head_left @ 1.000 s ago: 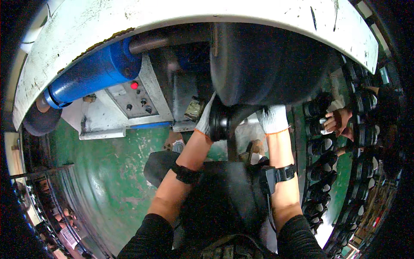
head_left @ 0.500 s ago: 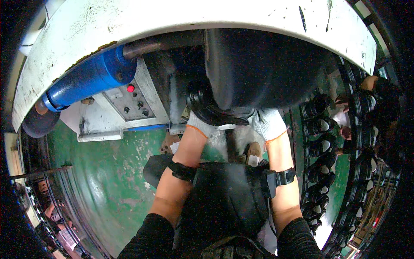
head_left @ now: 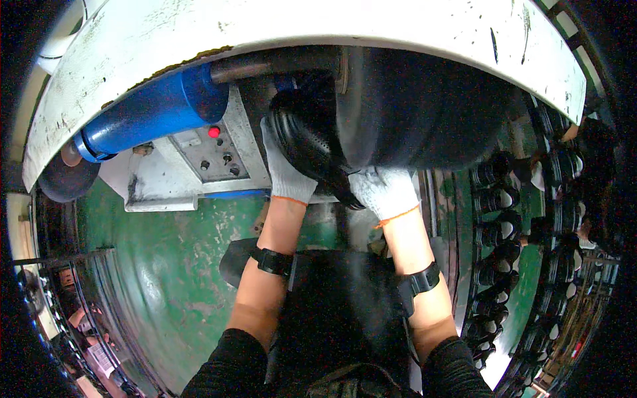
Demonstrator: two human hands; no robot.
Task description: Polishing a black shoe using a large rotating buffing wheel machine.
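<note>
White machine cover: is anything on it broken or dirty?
Yes, dirty: the white cover has a rough brown crust, maybe rust or grime, on its edge above the blue cylinder, plus dark streaks at right. They stand out against the white.

Left fingers (head_left: 267, 134) mostly hidden behind black shoe (head_left: 298, 136); dark drum (head_left: 424, 113) blurred; white hood (head_left: 332, 21) cropped above.

The gloved left hand (head_left: 286, 174) and right hand (head_left: 386, 190) hold a black shoe (head_left: 302, 138) beside that big dark drum (head_left: 424, 116) ahead of them.
</note>
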